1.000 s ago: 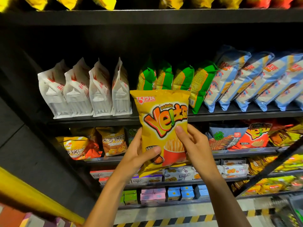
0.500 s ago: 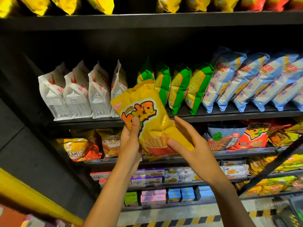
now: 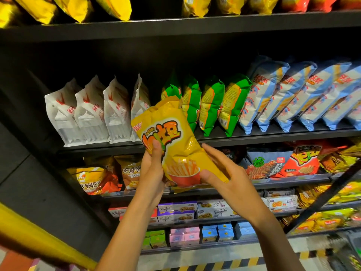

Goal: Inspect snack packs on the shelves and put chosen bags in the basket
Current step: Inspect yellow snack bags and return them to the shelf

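Looking at a tall black snack shelf (image 3: 195, 26) packed row on row. The long row near eye level holds blue-and-white bags (image 3: 293, 94) on the right, four green bags (image 3: 211, 102) in the middle and four white pouches (image 3: 88, 112) on the left, all standing and leaning on each other. Yellow bags (image 3: 78, 6) sit on the top shelf, orange and red packs one shelf down, and small cookie boxes (image 3: 175, 211) plus pastel cartons (image 3: 183, 234) lower still.

In front of all that, held up off the shelves and tilted to the left, is the yellow potato fries bag (image 3: 175, 145) with a red cup of fries printed on it. Left hand (image 3: 152, 173) has a grip on its left edge, thumb pressed on the front over the logo. Right hand (image 3: 226, 177) pinches the lower right corner, thumb on the front, fingers stretched up behind the bag.
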Available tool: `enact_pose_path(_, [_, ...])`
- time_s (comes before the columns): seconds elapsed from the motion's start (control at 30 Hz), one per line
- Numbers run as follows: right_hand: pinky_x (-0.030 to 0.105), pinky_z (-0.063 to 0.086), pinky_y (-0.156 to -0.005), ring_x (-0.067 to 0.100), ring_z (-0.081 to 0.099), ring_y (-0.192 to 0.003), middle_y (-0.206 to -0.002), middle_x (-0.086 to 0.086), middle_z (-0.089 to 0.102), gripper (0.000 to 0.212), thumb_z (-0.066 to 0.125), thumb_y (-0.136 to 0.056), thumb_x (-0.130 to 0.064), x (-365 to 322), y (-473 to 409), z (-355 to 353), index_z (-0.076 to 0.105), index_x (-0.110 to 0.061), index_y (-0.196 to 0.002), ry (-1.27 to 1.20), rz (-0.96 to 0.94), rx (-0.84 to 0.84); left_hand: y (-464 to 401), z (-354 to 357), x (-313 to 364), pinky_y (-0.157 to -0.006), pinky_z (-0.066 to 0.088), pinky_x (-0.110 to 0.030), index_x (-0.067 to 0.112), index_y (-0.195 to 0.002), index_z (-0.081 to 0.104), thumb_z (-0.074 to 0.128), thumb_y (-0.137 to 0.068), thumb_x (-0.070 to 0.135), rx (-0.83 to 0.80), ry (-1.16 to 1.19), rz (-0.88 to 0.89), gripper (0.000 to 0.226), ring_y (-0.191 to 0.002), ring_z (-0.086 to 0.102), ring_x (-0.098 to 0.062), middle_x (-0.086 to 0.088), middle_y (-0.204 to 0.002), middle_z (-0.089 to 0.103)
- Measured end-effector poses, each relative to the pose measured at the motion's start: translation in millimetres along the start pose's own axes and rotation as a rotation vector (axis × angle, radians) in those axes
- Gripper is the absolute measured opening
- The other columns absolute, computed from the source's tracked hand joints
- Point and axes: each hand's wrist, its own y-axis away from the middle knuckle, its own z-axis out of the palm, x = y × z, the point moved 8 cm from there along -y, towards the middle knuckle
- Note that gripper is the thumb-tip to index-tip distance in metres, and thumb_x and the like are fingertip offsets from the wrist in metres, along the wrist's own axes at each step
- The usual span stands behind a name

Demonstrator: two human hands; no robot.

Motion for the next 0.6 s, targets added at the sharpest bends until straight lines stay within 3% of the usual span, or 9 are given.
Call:
enact_pose_path(0.1, [0.016,0.050,-0.100,-0.011,0.055,-0.127,-0.138,-0.036,0.056,0.090,0.077,-0.079,-0.048,-8.0,-2.8,3.0,0.031,-0.044,-0.157,0.071,-0.031,0.003,3.2,6.1,7.8,-0.096,0.057,-0.034,0.026,-0.145,0.049,0.066,-0.071,0.080,0.004,-0.135,0.079,0.093,-0.124,0.066,-0.013,0.008,-0.132,0.070])
enact_pose_path(0.17, [0.017,0.051,-0.098,-0.009,0.058,-0.123,-0.133,-0.034,0.061,0.083,0.076,-0.082,-0.047,-12.0,-6.5,0.6,0.035,-0.046,-0.154,0.113,-0.058,0.047,3.6,7.8,10.6,-0.105,0.053,-0.043,0.029,-0.148,0.045,0.069,-0.065,0.086,-0.023,-0.180,0.090,0.104,-0.128,0.063,-0.014,0.007,-0.137,0.067])
enact_pose_path(0.23, [0.013,0.051,-0.093,-0.010,0.061,-0.118,-0.127,-0.029,0.066,0.070,0.072,-0.086,-0.041,-11.6,-8.7,-10.1,0.044,-0.040,-0.151,0.070,-0.059,0.129,3.5,11.0,12.2,-0.109,0.049,-0.049,0.035,-0.151,0.040,0.067,-0.073,0.081,-0.109,-0.184,0.080,0.094,-0.131,0.061,-0.018,0.005,-0.141,0.064])
enact_pose_path(0.3, [0.011,0.053,-0.082,-0.008,0.067,-0.109,-0.116,-0.022,0.073,0.057,0.067,-0.088,-0.038,-6.2,-9.5,-23.0,0.052,-0.034,-0.143,-0.046,-0.009,0.198,2.7,9.4,14.0,-0.105,0.053,-0.044,0.044,-0.154,0.032,0.059,-0.093,0.062,-0.176,-0.188,0.094,0.069,-0.131,0.061,-0.018,0.005,-0.142,0.064])
enact_pose_path(0.37, [0.013,0.055,-0.077,-0.003,0.071,-0.103,-0.108,-0.019,0.077,0.045,0.061,-0.090,-0.040,2.1,-10.4,-33.9,0.061,-0.028,-0.134,-0.145,0.063,0.233,7.0,8.6,20.4,-0.093,0.058,-0.031,0.044,-0.155,0.028,0.048,-0.106,0.025,-0.239,-0.218,0.155,0.056,-0.127,0.064,-0.018,0.005,-0.144,0.062])
enact_pose_path(0.47, [0.014,0.054,-0.084,0.002,0.071,-0.107,-0.113,-0.012,0.077,0.037,0.057,-0.091,-0.046,12.6,-11.7,-45.6,0.072,-0.028,-0.119,-0.168,0.153,0.267,16.2,7.4,23.3,-0.102,0.055,-0.037,0.033,-0.158,0.030,0.049,-0.102,-0.009,-0.344,-0.411,0.319,0.072,-0.142,0.051,-0.018,0.008,-0.163,0.038])
enact_pose_path(0.53, [0.019,0.054,-0.091,0.004,0.071,-0.109,-0.113,-0.011,0.078,0.035,0.055,-0.094,-0.048,14.6,-11.5,-48.5,0.075,-0.029,-0.115,-0.165,0.188,0.271,24.9,13.5,20.1,-0.107,0.053,-0.042,0.031,-0.160,0.032,0.059,-0.094,-0.017,-0.414,-0.614,0.432,0.086,-0.153,0.030,-0.011,0.013,-0.171,0.012])
enact_pose_path(0.6, [0.025,0.052,-0.093,0.006,0.072,-0.107,-0.108,-0.011,0.079,0.029,0.054,-0.099,-0.044,13.7,-11.3,-47.9,0.076,-0.030,-0.110,-0.172,0.212,0.251,32.9,22.0,20.1,-0.099,0.058,-0.041,0.029,-0.160,0.032,0.071,-0.086,-0.016,-0.430,-0.793,0.532,0.095,-0.154,0.019,-0.002,0.012,-0.172,-0.006])
